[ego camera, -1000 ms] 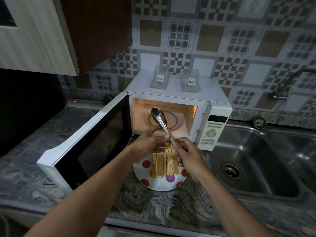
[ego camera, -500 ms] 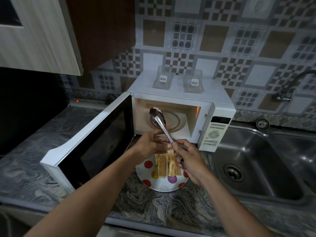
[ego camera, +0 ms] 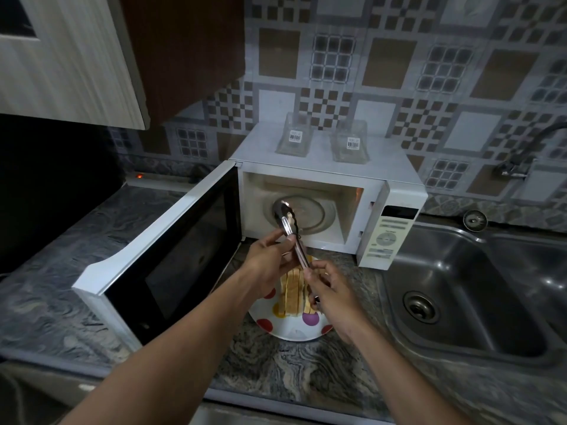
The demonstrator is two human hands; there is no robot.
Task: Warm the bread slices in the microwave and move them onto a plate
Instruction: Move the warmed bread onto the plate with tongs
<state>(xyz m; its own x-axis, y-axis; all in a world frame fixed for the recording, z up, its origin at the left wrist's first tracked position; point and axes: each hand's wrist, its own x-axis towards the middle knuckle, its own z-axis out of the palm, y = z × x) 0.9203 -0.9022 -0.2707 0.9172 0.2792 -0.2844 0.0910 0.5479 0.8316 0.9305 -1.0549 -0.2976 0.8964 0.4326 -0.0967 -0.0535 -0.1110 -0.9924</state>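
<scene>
**My left hand (ego camera: pixel 270 262) and right hand (ego camera: pixel 333 297) share the tongs (ego camera: pixel 299 253) over the bread**

My left hand pinches the tongs at mid-length between thumb and fingers. My right hand, nearer to me, curls its fingers round the handle end. The arms of the tongs lie pressed together. Their scalloped tips point away from both hands, at the mouth of the open microwave (ego camera: pixel 395 185) and over its bare turntable (ego camera: pixel 310 210). The bread slices (ego camera: pixel 290 299) stand on edge in a row on the spotted plate (ego camera: pixel 291 337), directly below my hands and partly hidden by them. The plate sits on the desk (ego camera: pixel 291 369) just in front of the microwave. The door (ego camera: pixel 171 256) stands wide beyond my left forearm, and the sink (ego camera: pixel 491 271) lies out past my right.

With the cavity bare and every slice on the plate, I judge I am settling my grip on the tongs between lifts. Whether the bread is warm I cannot tell.

To do this well, my right hand should take the handle alone, far enough back for the arms to spring apart. My left hand should let go only once that hold is firm, or the tool may drop onto the slices. Then I would bring the tips down under my hands and take one slice by its flat faces, lightly, since soft bread dents and tears. The freed left hand could steady the plate's rim.
</scene>
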